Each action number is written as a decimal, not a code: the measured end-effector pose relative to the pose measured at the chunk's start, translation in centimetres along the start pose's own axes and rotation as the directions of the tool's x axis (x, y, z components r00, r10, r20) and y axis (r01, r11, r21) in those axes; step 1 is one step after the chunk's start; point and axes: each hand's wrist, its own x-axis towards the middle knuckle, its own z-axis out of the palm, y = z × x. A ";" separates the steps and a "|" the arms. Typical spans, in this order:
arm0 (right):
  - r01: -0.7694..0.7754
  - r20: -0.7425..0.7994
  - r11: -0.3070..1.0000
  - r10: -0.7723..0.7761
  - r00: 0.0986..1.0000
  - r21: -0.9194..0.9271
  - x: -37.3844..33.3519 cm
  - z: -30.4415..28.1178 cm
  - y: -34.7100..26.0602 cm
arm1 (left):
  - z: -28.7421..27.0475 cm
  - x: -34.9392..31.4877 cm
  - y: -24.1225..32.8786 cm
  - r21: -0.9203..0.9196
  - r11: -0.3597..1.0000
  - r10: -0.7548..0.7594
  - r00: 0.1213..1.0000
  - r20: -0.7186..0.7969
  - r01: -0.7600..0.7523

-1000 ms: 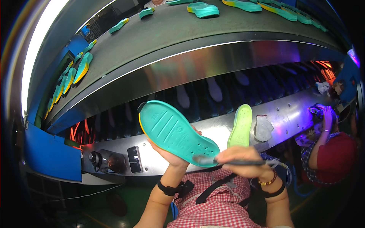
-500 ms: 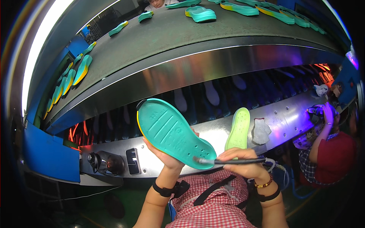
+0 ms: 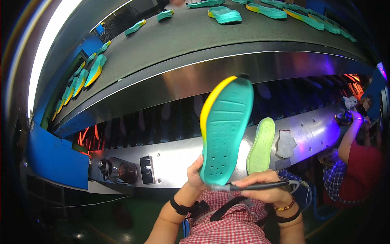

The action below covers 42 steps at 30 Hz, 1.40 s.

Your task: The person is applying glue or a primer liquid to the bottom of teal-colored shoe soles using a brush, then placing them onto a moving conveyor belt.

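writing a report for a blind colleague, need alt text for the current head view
A person's left hand holds up a teal, yellow-edged shoe sole, while the right hand holds a thin black-handled brush at its lower end. A pale-green, foot-shaped insole lies on the shiny metal ledge; beyond, more teal soles lie on a dark grey-green belt.

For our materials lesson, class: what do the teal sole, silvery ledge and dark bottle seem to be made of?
Teal sole: probably foam or rubber, fairly matte, judging by its moulded lines and small round pits.
Silvery ledge: likely metal, smooth and shiny, since it throws back white and violet light.
Dark bottle: glossy, with bright highlights; plastic or glass, the look leaves open.
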 end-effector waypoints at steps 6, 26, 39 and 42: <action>0.099 0.193 0.962 -0.049 0.980 -0.254 0.9 -1.3 -0.9 | -2.1 -0.2 1.4 0.055 0.929 -0.367 0.930 -0.011 0.367; 0.230 0.242 0.919 -0.156 0.958 -0.319 -0.4 -4.4 -2.6 | -1.6 -0.6 5.2 0.269 0.697 -0.611 0.747 -0.263 0.664; 0.164 0.068 0.927 -0.149 0.986 -0.336 -0.4 -3.5 -1.0 | -3.4 -2.3 8.3 0.456 0.779 -0.380 0.903 -0.202 0.430; 0.267 0.163 0.897 -0.222 0.961 -0.353 -1.0 -2.8 -2.0 | -4.3 -1.5 7.9 0.019 0.951 -0.305 0.949 -0.074 0.307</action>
